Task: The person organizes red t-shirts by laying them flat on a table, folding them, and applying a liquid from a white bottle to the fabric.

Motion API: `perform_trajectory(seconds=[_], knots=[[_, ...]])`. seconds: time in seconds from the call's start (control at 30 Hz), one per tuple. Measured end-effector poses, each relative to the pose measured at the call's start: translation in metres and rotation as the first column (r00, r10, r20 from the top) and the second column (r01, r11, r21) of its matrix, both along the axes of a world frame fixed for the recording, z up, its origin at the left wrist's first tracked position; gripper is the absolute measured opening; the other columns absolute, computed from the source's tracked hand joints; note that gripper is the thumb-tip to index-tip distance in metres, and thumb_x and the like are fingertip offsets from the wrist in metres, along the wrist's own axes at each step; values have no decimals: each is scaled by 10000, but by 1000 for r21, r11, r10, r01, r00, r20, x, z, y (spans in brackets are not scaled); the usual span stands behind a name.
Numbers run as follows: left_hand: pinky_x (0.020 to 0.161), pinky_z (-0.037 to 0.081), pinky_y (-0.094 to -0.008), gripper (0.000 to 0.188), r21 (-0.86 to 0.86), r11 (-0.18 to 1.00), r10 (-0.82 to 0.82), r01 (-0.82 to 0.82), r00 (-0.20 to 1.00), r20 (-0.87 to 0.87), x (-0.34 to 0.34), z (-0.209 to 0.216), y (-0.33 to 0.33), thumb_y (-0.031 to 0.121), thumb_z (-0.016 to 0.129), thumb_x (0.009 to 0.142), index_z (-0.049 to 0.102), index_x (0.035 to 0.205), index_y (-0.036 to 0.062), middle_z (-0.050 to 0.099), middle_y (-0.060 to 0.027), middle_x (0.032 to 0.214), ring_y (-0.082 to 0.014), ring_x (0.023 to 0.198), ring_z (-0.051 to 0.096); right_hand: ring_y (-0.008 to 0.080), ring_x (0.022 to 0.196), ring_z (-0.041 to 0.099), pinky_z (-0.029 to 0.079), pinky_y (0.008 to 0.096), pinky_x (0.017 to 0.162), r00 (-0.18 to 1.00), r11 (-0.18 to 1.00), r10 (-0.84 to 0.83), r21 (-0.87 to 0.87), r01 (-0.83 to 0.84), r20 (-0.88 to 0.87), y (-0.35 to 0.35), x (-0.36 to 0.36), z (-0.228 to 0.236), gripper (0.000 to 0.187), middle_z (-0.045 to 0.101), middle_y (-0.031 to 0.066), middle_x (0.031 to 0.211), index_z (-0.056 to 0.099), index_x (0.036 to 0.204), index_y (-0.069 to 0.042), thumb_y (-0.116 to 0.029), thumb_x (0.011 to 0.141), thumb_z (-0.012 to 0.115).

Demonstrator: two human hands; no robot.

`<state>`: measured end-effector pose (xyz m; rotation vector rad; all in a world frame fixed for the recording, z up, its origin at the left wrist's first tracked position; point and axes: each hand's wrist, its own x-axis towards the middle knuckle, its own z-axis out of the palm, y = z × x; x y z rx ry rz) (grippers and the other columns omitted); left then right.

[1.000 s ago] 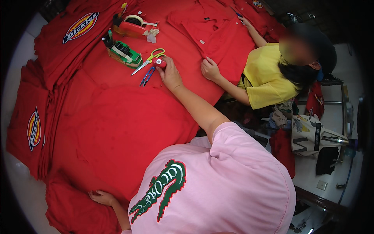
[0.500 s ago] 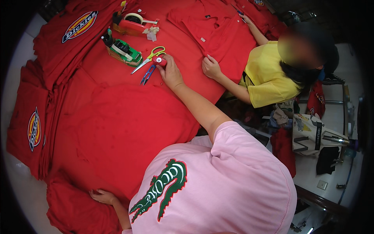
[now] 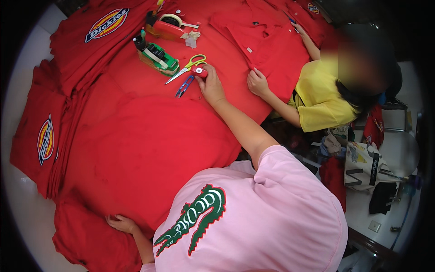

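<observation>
My right hand (image 3: 211, 85) reaches far across a table covered with red garments (image 3: 149, 140). Its fingertips pinch a small red round object (image 3: 199, 71) lying on the cloth. Just left of it are scissors with yellow-green handles (image 3: 189, 67) and blue thread snips (image 3: 183, 86). At the near left, my left hand (image 3: 120, 223) rests flat with its fingers spread on the edge of the red cloth. My pink shirt (image 3: 258, 217) fills the lower middle of the view.
A green tape dispenser (image 3: 157, 57) and a red tape dispenser (image 3: 169, 25) stand beyond the scissors. Stacks of red garments with oval patches (image 3: 45, 138) lie along the left. A co-worker in yellow (image 3: 324, 97) at the right has a hand (image 3: 258, 82) on a red shirt (image 3: 267, 41).
My right hand has stayed on the small red object with only a slight shift. My left hand has not moved.
</observation>
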<state>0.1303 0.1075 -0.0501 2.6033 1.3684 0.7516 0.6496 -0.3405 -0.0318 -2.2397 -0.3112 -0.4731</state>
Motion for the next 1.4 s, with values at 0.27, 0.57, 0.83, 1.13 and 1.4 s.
perform_trajectory(seconds=[0.27,0.57,0.83,1.13,1.4], knots=[[1147,406,-464,372,-27,999,23,-20,995,99,-4,4,-6,104,580,980,576,1316,-57,579,-256,1385,-400,1296,544,418,1189,606,509,465,1000,1000,999,24,46,-24,-10,10,4,-2,472,585,222,1296,513,1302,-23,-203,935,749],[1125,417,-483,348,8,995,95,-96,994,48,-2,11,-9,154,577,957,585,1263,-11,561,-231,1433,-414,1333,520,425,1233,540,448,485,1054,945,978,19,-202,50,327,7,-2,-9,526,527,264,1364,501,1289,63,-265,955,741],[1104,433,-486,355,-38,989,148,-146,987,59,7,13,-10,198,577,978,573,1290,30,544,-187,1474,-394,1349,516,428,909,623,484,496,818,998,997,-9,77,4,70,-17,-25,-23,462,642,243,988,550,1074,54,-343,954,755],[1086,445,-504,352,-12,988,152,-152,986,62,-3,9,-6,217,578,956,586,1270,59,550,-168,1475,-395,1324,538,347,888,686,533,430,775,991,993,-57,-98,69,120,-16,-26,-32,513,680,215,1039,541,1161,41,-389,969,742],[1081,448,-509,346,-34,985,172,-170,983,70,-3,7,-8,204,585,946,588,1261,60,557,-165,1467,-401,1320,540,428,978,665,514,483,846,990,995,-22,-94,35,140,-11,-27,-22,550,674,265,1077,578,1184,73,-401,959,745]])
